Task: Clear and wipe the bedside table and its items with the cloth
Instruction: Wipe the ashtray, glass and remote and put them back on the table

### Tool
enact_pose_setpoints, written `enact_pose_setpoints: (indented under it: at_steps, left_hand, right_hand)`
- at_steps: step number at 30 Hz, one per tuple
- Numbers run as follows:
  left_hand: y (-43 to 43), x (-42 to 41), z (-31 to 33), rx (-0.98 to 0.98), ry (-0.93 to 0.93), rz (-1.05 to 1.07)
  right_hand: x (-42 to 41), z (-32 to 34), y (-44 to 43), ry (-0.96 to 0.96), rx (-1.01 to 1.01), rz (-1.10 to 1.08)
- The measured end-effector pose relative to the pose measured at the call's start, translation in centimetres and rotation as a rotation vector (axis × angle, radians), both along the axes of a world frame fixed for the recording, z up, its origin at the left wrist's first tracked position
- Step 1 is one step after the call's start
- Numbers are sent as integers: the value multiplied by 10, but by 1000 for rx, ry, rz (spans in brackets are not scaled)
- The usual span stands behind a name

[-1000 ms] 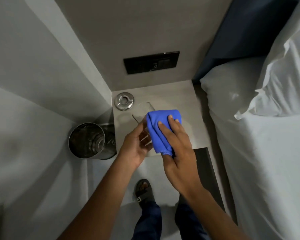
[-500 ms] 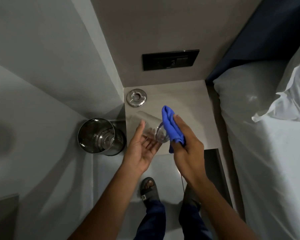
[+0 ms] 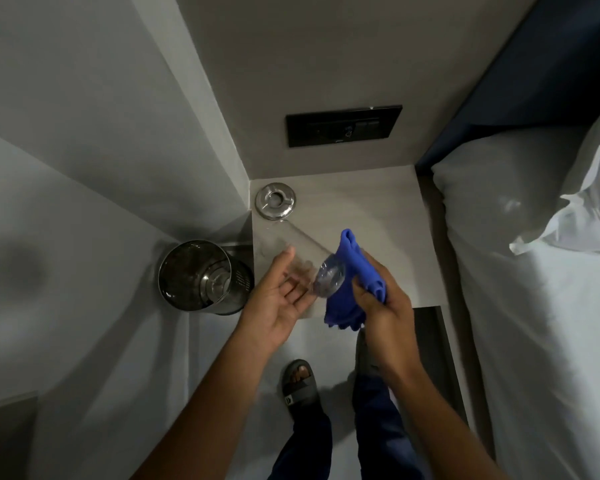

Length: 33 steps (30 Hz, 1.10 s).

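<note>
A clear drinking glass [image 3: 300, 249] lies tilted on its side above the front left of the grey bedside table [image 3: 388, 216]. My left hand [image 3: 277, 299] cradles it from below, thumb up along its side. My right hand [image 3: 381, 306] grips a blue cloth [image 3: 352, 282] and presses it against the glass's thick base. A round metal ashtray [image 3: 275, 200] sits in the table's back left corner.
A steel waste bin [image 3: 203, 277] stands on the floor left of the table. The bed with white sheets and a pillow [image 3: 533, 271] fills the right side. A black switch panel [image 3: 343, 125] is on the wall behind. My sandalled foot [image 3: 300, 382] is below.
The cloth has come off the glass's side and now sits at its base. My left hand has opened under the glass, which has tipped further over. The view has shifted left.
</note>
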<state>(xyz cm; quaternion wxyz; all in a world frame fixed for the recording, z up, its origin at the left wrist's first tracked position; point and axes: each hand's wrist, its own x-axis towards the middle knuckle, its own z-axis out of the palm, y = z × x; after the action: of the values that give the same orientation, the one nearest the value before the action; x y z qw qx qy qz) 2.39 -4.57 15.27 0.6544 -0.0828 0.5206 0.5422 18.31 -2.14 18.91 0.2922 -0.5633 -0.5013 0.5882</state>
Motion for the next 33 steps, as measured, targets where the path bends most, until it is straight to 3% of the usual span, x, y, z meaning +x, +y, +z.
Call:
enact_pose_setpoints:
  at_steps: [5,11,16,23,25,30,33]
  left_hand:
    - [15,11,8,50,226,-238]
    - [66,52,8,-2,164,-99]
    - [110,83,-7,-144,36,31]
    - [176,136,-42,-92,93,-234]
    - [204,141,-53,-117,328,-317]
    - [277,133,-82,-147,1277,-714]
    - [307,129,-96,-143,1501,-852]
  right_hand:
    - [10,10,47,61,-6,127]
    - [27,8,67,12,156,185]
    - [57,-5,78,-37,98,20]
    - [90,-29,133,-14,-145,-199]
    - [108,-32,158,-28,-185,-263]
    - [147,-42,188,-35,-224,-258]
    - [158,-48,188,-20,-235,-219]
